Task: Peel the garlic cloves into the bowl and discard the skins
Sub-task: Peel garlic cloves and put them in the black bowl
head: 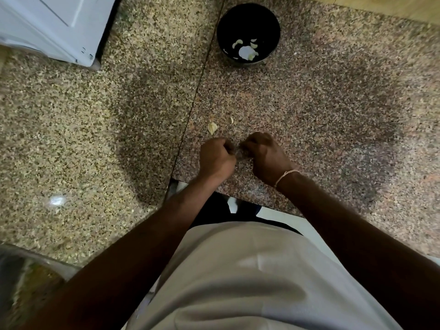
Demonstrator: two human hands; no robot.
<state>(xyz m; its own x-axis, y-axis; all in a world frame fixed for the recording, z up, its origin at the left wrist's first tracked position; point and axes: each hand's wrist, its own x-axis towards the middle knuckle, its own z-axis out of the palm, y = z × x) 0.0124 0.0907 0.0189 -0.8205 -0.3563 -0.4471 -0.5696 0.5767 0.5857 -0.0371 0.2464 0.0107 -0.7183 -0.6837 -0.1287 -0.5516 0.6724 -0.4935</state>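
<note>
speckled granite bench (309, 103) carries a black bowl (273, 25) at the far side with peeled cloves (253, 45) inside; skins (212, 127) lie loose near the hands. left hand (216, 158) and right hand (266, 158) meet, fingers curled, pinching something blurred between them; whether it is a clove i cannot tell.

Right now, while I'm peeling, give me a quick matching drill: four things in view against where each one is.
Things:
1. black bowl
2. peeled cloves
3. loose skin
4. wristband

Places:
A. on the counter just beyond the left hand
B. inside the bowl
C. on the right wrist
D. far end of the counter, beyond both hands

Pairs: 1-D, 2-B, 3-A, 4-C
</note>
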